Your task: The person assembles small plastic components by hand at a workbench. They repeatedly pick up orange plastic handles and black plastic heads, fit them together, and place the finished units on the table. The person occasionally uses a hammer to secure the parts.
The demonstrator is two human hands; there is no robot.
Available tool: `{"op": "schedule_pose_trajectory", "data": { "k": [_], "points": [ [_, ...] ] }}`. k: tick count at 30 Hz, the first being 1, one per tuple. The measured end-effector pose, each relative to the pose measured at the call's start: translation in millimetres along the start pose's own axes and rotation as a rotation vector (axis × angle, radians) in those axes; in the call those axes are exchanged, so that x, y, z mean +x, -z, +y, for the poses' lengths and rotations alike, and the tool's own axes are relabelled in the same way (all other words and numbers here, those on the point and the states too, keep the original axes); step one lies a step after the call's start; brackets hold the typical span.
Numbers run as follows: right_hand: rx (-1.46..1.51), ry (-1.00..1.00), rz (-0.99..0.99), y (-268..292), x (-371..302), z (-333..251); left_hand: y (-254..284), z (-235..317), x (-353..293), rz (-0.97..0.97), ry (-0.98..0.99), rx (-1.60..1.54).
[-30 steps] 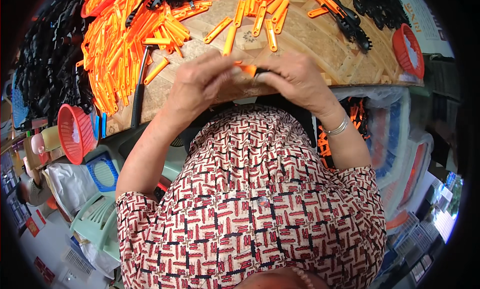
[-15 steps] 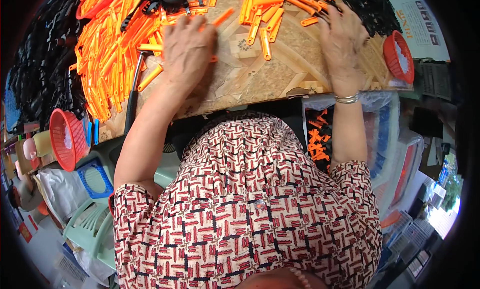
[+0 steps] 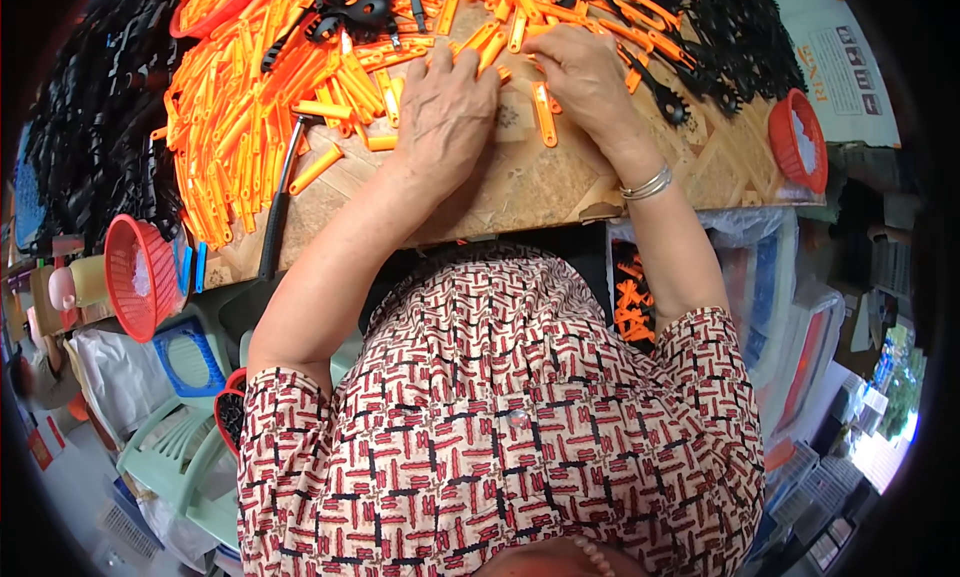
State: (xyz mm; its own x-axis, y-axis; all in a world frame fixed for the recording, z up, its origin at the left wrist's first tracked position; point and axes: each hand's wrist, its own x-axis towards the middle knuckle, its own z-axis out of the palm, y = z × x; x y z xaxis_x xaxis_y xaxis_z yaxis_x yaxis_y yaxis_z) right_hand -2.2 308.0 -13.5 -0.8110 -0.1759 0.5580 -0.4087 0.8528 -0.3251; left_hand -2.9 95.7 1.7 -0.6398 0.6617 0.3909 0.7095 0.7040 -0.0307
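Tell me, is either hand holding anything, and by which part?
It cannot be told: the left hand and right hand hide any hold, both near long orange plastic handles.

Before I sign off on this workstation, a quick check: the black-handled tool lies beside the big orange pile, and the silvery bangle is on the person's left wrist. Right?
Not quite: the head view shows the silvery bangle on the right wrist. The black-handled tool does lie beside the big orange pile.
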Motion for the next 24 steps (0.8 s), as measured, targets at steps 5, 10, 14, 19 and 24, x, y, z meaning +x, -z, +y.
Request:
{"op": "schedule_pose_trajectory", "data": {
  "k": [5, 10, 14, 19, 24],
  "points": [
    [0.078, 0.049, 0.088, -15, 56, -5, 14, -13, -21, -0.017, 0.069, -0.129],
    [0.091, 0.203, 0.198, -57, 130, -29, 11, 2, -28, 0.055, 0.107, -0.083],
    [-0.223, 0.473, 0.212, -67, 166, -44, 4, 5, -32, 0.126, 0.099, -0.07],
    [-0.313, 0.466, 0.188, -77, 171, -31, 14, 6, -29, 0.229, 0.072, -0.153],
    [0.32, 0.097, 0.14, -38, 137, -29, 8, 4, -30, 0.31, 0.164, -0.327]
  ]
}}
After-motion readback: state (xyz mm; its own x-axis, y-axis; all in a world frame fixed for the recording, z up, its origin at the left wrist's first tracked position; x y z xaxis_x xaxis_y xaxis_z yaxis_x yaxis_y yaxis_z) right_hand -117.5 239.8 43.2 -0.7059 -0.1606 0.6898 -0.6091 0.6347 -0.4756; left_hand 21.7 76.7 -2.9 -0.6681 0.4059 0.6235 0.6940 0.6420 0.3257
